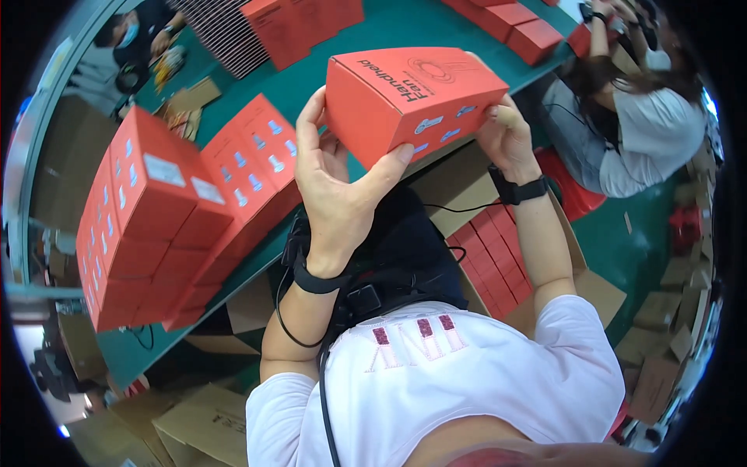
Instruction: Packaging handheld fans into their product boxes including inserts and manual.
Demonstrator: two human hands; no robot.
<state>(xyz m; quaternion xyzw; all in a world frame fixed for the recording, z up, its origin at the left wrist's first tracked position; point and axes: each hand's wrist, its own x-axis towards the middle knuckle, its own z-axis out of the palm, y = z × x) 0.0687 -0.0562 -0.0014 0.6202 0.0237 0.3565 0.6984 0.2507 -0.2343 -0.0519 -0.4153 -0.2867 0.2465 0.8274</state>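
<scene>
A red box with a fan drawing on its large face and small pictures along one side is held up in front of me. My left hand grips its near left end, the thumb pressed on the side with the pictures. At the right end, my right hand closes on the box, some of its fingers hidden behind it. Stacks of similar red boxes stand on the green table to the left, white labels on some of them. To the right, below my right wrist, an open cardboard carton holds rows of red boxes.
More red boxes and a tall stack of dark-edged pieces stand on the far part of the green table. A seated co-worker is at right; another person is far left. Cardboard cartons lie below the table.
</scene>
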